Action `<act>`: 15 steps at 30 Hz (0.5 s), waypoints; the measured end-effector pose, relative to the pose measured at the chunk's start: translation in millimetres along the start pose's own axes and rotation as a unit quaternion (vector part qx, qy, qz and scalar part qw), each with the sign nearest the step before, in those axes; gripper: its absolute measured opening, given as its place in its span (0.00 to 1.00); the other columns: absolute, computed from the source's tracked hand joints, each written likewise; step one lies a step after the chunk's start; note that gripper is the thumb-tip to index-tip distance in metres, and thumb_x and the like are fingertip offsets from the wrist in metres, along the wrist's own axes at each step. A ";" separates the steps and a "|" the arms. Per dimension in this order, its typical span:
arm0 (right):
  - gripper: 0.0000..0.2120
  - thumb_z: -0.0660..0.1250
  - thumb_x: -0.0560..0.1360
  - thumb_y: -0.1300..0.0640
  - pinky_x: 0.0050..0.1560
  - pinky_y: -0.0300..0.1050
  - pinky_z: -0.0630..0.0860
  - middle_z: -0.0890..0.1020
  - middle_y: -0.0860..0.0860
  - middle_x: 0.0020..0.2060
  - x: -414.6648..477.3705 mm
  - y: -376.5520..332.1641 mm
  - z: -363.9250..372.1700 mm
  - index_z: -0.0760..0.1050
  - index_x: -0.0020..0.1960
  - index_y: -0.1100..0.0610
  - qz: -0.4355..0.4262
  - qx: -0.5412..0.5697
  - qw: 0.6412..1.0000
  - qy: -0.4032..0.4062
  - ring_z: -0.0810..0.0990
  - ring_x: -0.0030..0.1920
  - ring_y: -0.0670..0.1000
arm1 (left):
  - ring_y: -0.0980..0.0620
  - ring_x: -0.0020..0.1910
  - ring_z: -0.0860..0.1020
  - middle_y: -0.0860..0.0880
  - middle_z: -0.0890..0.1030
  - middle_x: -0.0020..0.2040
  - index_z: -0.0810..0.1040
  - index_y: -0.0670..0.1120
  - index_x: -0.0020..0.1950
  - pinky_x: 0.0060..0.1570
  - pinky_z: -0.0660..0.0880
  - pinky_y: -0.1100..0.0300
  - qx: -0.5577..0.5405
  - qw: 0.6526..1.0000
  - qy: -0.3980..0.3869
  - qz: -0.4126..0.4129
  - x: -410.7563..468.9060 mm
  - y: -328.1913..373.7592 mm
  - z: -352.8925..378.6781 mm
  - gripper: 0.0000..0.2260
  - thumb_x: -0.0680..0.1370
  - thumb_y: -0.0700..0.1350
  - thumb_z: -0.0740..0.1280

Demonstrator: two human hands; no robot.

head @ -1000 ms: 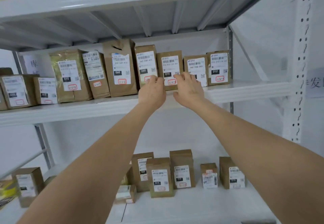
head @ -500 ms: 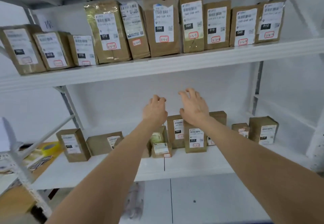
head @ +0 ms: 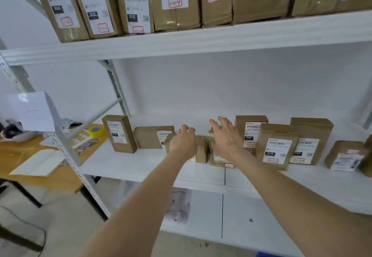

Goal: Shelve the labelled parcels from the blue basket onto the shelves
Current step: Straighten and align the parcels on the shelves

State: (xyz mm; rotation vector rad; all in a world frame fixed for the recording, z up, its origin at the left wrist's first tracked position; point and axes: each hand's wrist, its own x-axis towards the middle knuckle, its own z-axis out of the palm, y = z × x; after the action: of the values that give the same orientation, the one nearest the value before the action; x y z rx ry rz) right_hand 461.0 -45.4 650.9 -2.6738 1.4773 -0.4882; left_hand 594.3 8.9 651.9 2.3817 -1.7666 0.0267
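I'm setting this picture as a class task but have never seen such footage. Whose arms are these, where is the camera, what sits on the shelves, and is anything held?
There is no machine here: the arms belong to a person wearing a wide-angle camera on the head, so you see what they see, looking forward and down. Brown labelled parcels stand in a row on the upper shelf, and more stand on the lower shelf. The left hand and right hand hover at a cluster of small parcels there; neither plainly grips anything. To the left, a wooden table carries a yellow tape roll.
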 end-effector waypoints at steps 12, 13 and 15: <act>0.36 0.61 0.77 0.59 0.75 0.50 0.50 0.47 0.54 0.77 90.2 -114.6 104.8 0.44 0.78 0.53 -0.002 0.011 0.999 -0.040 0.45 0.77 0.57 | 0.44 0.67 0.66 0.44 0.62 0.70 0.62 0.44 0.71 0.55 0.73 0.52 0.003 0.999 -0.032 0.000 67.9 -153.6 25.1 0.22 0.78 0.41 0.61; 0.36 0.60 0.77 0.58 0.76 0.51 0.50 0.47 0.54 0.77 100.0 -127.8 113.4 0.44 0.78 0.54 0.005 0.013 0.999 -0.043 0.45 0.77 0.57 | 0.45 0.67 0.66 0.44 0.62 0.70 0.62 0.43 0.71 0.55 0.73 0.52 0.008 0.999 -0.029 0.010 76.1 -170.3 25.8 0.22 0.78 0.41 0.62; 0.36 0.60 0.77 0.58 0.76 0.51 0.49 0.46 0.54 0.78 118.1 -154.9 131.0 0.42 0.78 0.53 0.016 0.017 0.998 -0.056 0.44 0.77 0.57 | 0.45 0.68 0.65 0.44 0.62 0.70 0.62 0.44 0.72 0.59 0.71 0.52 0.018 1.000 -0.007 0.024 92.5 -205.5 25.4 0.23 0.77 0.40 0.62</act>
State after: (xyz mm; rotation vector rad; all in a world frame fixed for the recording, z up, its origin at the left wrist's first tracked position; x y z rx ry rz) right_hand 684.7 -73.9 585.9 -2.6007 1.4645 -0.3520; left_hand 814.7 -25.1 611.2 2.3698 -1.8434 0.0479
